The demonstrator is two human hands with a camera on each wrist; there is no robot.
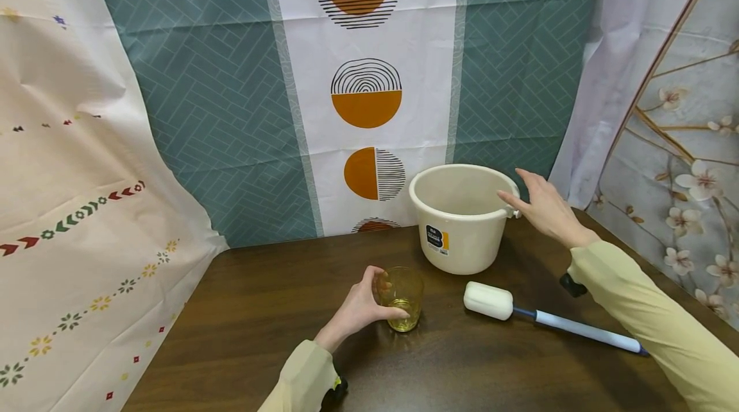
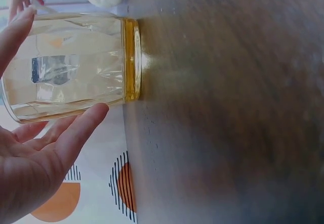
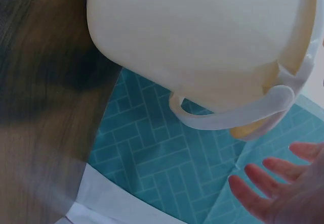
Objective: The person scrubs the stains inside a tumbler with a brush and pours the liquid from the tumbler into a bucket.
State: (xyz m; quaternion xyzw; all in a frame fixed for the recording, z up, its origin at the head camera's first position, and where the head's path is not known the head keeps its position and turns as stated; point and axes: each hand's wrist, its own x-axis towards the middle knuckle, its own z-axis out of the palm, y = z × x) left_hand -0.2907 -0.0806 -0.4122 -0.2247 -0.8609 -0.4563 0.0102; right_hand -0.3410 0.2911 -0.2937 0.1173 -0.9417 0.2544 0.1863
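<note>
An amber-tinted clear glass stands upright on the dark wooden table. My left hand curves round it from the left, thumb across its near side and fingers on the far side. In the left wrist view the fingertips lie right along the side of the glass. A cream plastic bucket with a dark and yellow label stands at the back right. Beside its right rim, my right hand is spread with nothing in it. The right wrist view shows those fingers apart from the bucket's handle.
A cleaning brush with a white sponge head and a white-and-blue handle lies in front of the bucket, near my right forearm. Patterned cloth hangs behind the wooden table, with more cloth on both sides.
</note>
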